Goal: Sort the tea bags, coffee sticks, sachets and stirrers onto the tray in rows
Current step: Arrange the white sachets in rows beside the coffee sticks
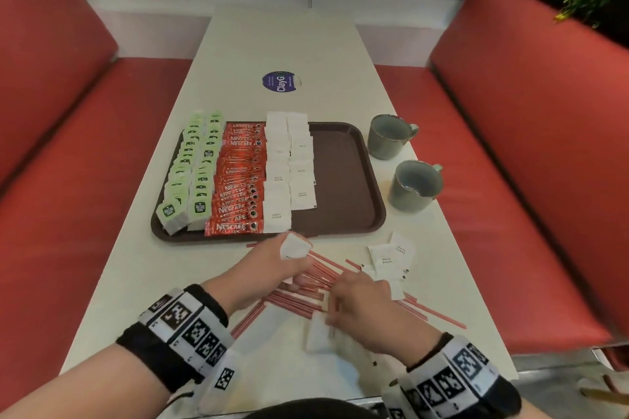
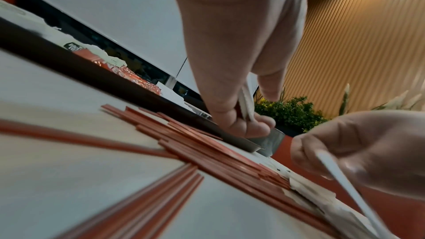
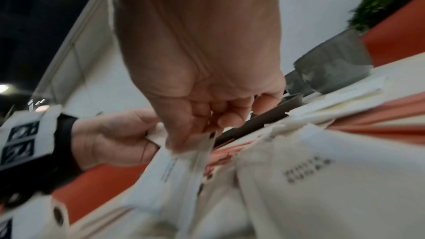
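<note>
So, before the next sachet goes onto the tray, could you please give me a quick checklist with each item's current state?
1. Left hand grips a sugar sachet: ok.
2. Right hand pinches another sachet: ok.
3. Free space on the tray right of the sachet rows: ok.
4. All loose sachets picked up: not ok.
5. Stirrers on the tray: not ok, still on the table.
6. How many sachets each hand holds: cannot tell.
</note>
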